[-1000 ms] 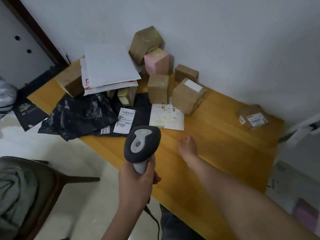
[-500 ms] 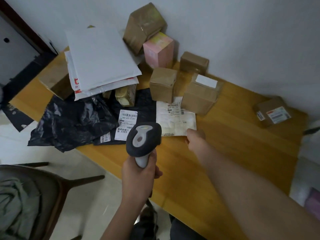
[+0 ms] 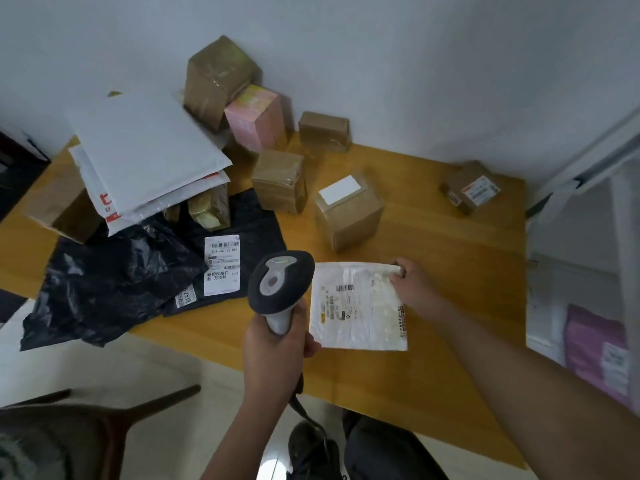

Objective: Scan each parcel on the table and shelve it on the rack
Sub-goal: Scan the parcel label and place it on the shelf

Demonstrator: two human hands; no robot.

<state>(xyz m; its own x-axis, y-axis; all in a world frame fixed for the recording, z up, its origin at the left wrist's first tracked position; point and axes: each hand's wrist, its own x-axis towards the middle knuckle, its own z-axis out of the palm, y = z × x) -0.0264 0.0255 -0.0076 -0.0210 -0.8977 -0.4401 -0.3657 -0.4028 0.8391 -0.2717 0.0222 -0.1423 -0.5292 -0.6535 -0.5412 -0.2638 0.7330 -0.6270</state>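
My left hand [image 3: 273, 344] grips the handle of a dark grey barcode scanner [image 3: 278, 284], its head held just above the table's front edge. My right hand [image 3: 414, 284] pinches the top right corner of a flat white parcel [image 3: 358, 306] with a printed label, lying on the wooden table [image 3: 450, 258] right beside the scanner. Further back lie black plastic mailers [image 3: 114, 282] with white labels, white padded envelopes [image 3: 145, 157], a pink box [image 3: 258, 117] and several brown cardboard boxes, among them one with a blank white sticker [image 3: 349, 213].
A small labelled brown box [image 3: 472, 190] sits alone at the table's far right corner. White rack posts [image 3: 588, 161] rise at the right, with a pink parcel [image 3: 599, 351] low beside them. A dark chair [image 3: 86, 434] stands at lower left on the tiled floor.
My right hand reached to the white parcel, took its corner and drew it toward me and to the right, off the black mailer. The scanner stayed in my left hand.
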